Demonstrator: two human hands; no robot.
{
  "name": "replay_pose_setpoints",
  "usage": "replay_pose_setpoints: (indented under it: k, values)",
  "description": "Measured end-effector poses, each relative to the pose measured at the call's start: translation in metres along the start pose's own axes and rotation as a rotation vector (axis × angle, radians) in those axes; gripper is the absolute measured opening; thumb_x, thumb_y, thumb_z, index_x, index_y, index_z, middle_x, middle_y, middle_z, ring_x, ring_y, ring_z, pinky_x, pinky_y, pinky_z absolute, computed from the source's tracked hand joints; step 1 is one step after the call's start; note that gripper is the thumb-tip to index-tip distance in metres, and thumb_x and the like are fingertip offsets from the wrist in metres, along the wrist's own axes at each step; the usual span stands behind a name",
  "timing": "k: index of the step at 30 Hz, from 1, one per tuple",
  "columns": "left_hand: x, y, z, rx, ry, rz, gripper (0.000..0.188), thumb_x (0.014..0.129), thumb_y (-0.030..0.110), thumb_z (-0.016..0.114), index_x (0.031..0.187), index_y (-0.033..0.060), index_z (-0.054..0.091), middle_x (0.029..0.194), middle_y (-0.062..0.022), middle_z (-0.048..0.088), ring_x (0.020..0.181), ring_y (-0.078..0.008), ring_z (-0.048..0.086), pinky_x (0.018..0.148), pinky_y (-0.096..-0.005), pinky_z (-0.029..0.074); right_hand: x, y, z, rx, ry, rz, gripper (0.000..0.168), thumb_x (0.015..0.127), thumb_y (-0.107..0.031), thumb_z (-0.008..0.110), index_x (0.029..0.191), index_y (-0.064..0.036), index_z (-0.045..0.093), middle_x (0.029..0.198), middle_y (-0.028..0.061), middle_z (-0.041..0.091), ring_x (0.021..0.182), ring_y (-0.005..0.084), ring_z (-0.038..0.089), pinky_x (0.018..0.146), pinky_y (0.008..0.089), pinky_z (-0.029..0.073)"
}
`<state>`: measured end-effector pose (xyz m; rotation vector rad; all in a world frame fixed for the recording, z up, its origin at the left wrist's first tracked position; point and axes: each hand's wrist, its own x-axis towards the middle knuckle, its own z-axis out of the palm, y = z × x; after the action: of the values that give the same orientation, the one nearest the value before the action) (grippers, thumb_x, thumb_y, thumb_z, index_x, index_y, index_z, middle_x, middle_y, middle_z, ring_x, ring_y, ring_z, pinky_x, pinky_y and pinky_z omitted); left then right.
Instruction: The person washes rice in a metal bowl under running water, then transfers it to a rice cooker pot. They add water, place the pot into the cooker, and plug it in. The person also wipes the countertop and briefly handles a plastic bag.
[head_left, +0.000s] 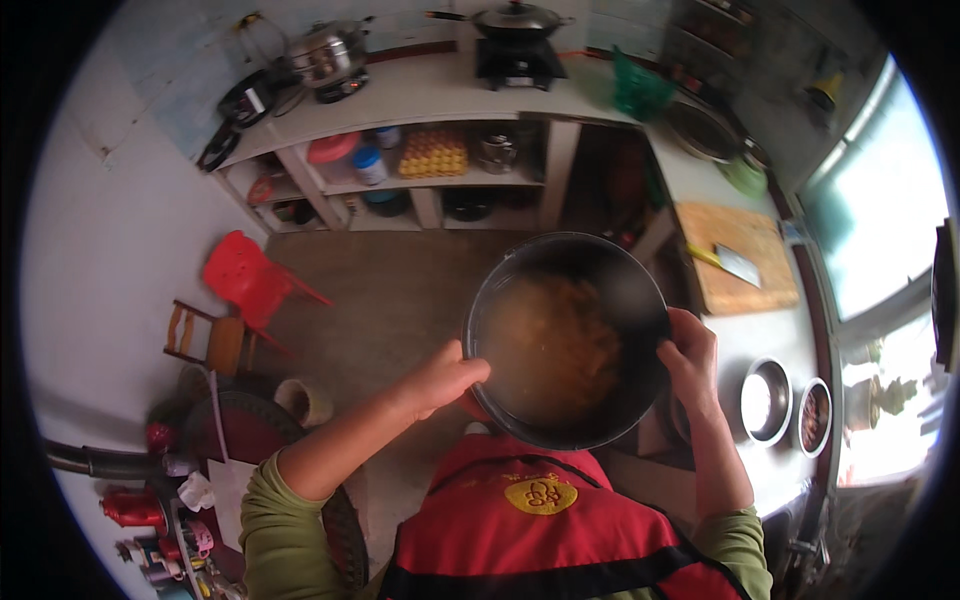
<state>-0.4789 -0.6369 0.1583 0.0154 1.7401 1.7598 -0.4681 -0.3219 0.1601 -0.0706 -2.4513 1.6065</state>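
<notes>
A round dark pot (637, 300) is held up in front of my red apron (480, 480). Inside it lies cloudy brownish liquid with orange-brown pieces (581, 337) of food, blurred as if by steam. My left hand (450, 375) grips the pot's left rim, thumb on top. On the opposite side, my right hand (688, 352) has hold of the right edge. The fingers of both hands are partly hidden beneath or behind the pot.
On the right counter lie a wooden cutting board (727, 289) with a cleaver (736, 264), and two metal bowls (780, 375). A gas stove (517, 67) bearing a lidded wok (517, 24) stands on the far counter. Left are a red plastic chair (244, 274) and a wooden chair (225, 341).
</notes>
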Motion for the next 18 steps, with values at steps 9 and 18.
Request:
replay_pose_setpoints:
  k: [9,18]
  values:
    - [0.007,0.075,-0.223,-0.049,0.335,-0.13,0.028,0.071,0.004,0.045,0.097,-0.0033,0.052,0.082,-0.0115,0.06,0.069,-0.0223,0.062,0.055,-0.0376,0.056,0.177,-0.04,0.247,0.169,-0.258,-0.107,0.035,0.067,-0.005,0.054,0.101,0.003,0.058,0.069,0.002,0.055,0.06,0.0066,0.046,0.059,0.0218,0.04]
    - [0.039,0.065,-0.429,-0.411,0.629,-0.172,0.036,0.07,0.002,0.048,0.105,0.0002,0.053,0.084,-0.0113,0.061,0.067,-0.0246,0.063,0.054,-0.0379,0.055,0.352,-0.093,0.48,0.081,-0.626,-0.268,0.026,0.068,-0.005,0.055,0.092,0.001,0.06,0.056,-0.0001,0.045,0.052,0.0064,0.04,0.049,0.0236,0.036]
